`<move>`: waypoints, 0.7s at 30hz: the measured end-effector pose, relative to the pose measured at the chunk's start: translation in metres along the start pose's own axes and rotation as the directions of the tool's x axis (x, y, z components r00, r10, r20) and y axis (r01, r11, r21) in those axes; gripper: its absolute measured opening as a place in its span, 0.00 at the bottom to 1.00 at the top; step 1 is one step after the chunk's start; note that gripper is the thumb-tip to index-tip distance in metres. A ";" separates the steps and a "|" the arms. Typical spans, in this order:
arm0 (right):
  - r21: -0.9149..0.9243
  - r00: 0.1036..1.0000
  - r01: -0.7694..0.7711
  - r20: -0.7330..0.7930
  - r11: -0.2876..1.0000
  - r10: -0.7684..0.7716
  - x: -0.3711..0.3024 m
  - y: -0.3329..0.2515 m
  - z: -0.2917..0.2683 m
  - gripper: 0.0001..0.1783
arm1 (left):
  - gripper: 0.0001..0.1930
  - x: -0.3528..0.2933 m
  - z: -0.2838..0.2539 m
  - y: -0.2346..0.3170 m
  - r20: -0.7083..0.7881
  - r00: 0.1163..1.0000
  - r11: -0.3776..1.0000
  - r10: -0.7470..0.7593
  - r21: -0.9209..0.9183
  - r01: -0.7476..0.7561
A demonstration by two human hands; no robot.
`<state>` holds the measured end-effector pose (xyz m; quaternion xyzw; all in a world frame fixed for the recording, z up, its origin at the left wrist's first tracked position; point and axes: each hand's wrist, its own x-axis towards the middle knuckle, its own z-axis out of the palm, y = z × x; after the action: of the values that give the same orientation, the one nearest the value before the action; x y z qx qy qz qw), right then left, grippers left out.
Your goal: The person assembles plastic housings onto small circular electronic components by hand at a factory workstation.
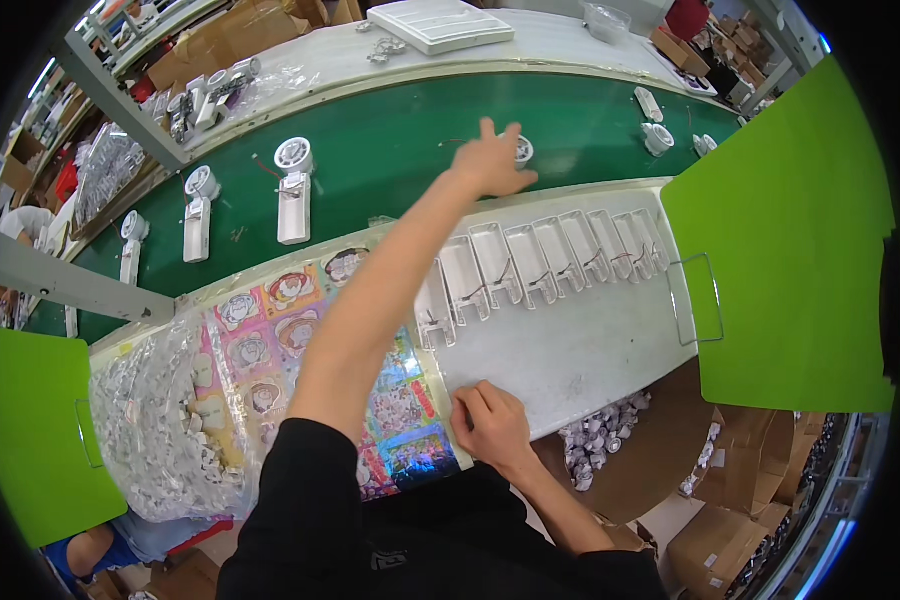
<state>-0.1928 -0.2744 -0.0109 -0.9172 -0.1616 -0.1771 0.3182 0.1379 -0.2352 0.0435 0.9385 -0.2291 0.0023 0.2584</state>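
My left hand point(494, 163) reaches far over the green conveyor belt point(400, 130), fingers spread, above a round white part point(523, 151) that it partly hides. I cannot tell whether the fingers touch it. Below that arm, several long white plastic housings point(521, 262) lie side by side in a row, open side up, with thin wires at their near ends. My right hand point(494, 424) rests at the near edge of the white worktable point(590, 345), fingers curled in. Whatever it holds, if anything, is hidden.
White housings with round heads point(293, 195) lie on the belt at left, more round parts point(657, 139) at right. A clear bag of small parts point(160, 420) covers the table's left end. Green panels point(780, 250) flank me. A carton point(660, 450) of small white parts stands below right.
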 end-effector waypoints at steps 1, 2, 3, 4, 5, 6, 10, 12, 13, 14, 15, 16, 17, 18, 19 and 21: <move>0.000 1.000 0.004 0.001 1.000 -0.004 0.000 -0.001 0.001 0.06 | 0.37 0.001 0.015 0.004 0.039 0.999 0.998 0.034 0.050 -0.036; -0.001 1.000 -0.002 -0.002 1.000 0.002 0.000 -0.001 0.002 0.06 | 0.37 0.000 0.025 0.006 0.043 0.998 0.998 0.038 0.050 -0.040; 0.013 1.000 0.003 -0.010 1.000 -0.003 0.000 -0.001 0.004 0.07 | 0.36 -0.002 0.034 0.007 -0.044 0.999 0.997 0.012 0.079 -0.009; 0.028 1.000 0.010 -0.017 1.000 -0.010 0.000 -0.001 0.005 0.07 | 0.35 -0.002 0.040 0.005 -0.132 0.991 0.994 -0.012 0.107 0.027; 0.025 1.000 0.009 -0.021 1.000 -0.008 -0.001 -0.002 0.004 0.07 | 0.35 -0.002 0.040 0.005 -0.133 0.991 0.994 -0.008 0.106 0.022; 0.018 1.000 0.008 -0.020 1.000 -0.008 -0.002 -0.002 0.003 0.07 | 0.33 -0.001 0.036 0.001 -0.177 0.984 0.991 0.039 0.131 -0.015; 0.020 1.000 0.001 -0.025 1.000 0.000 -0.003 -0.003 0.002 0.05 | 0.29 -0.019 0.006 -0.009 -0.127 0.991 0.996 0.038 0.084 -0.028; 0.029 1.000 -0.003 -0.023 1.000 0.003 -0.001 -0.005 0.001 0.05 | 0.30 -0.043 -0.012 -0.023 -0.186 0.980 0.997 0.066 0.041 -0.059; 0.033 1.000 -0.002 -0.022 0.999 0.003 -0.001 -0.006 0.000 0.05 | 0.32 -0.058 -0.021 -0.032 -0.243 0.965 0.995 0.097 -0.008 -0.102; 0.037 1.000 -0.001 -0.008 0.999 0.002 0.000 -0.007 0.000 0.05 | 0.32 -0.078 -0.035 -0.038 -0.246 0.965 0.996 0.092 0.006 -0.094; 0.033 1.000 -0.004 -0.012 0.999 0.005 0.000 -0.005 0.000 0.05 | 0.32 -0.101 -0.044 -0.036 -0.341 0.933 0.992 0.118 -0.010 -0.129; 0.032 1.000 -0.004 -0.013 0.999 0.005 -0.001 -0.003 -0.001 0.05 | 0.33 -0.126 -0.053 -0.035 -0.435 0.890 0.987 0.136 -0.022 -0.161; 0.050 1.000 -0.015 -0.001 0.999 0.015 -0.001 -0.004 -0.001 0.05 | 0.33 -0.154 -0.062 -0.039 -0.454 0.884 0.989 0.112 -0.040 -0.145; 0.037 1.000 -0.019 -0.003 0.999 0.019 -0.003 -0.001 -0.001 0.05 | 0.32 -0.179 -0.068 -0.041 -0.471 0.877 0.988 0.089 -0.067 -0.136; 0.034 1.000 -0.012 -0.002 0.999 0.012 -0.004 0.000 -0.001 0.05 | 0.29 -0.206 -0.076 -0.043 -0.464 0.884 0.987 0.049 -0.113 -0.114; 0.036 1.000 0.001 -0.010 0.999 -0.001 -0.003 -0.002 0.000 0.05 | 0.26 -0.261 -0.089 -0.053 -0.440 0.898 0.994 0.000 -0.101 -0.049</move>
<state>-0.1962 -0.2733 -0.0116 -0.9103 -0.1638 -0.1787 0.3355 -0.0623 -0.0397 0.0624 0.8951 -0.1765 0.2047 0.3546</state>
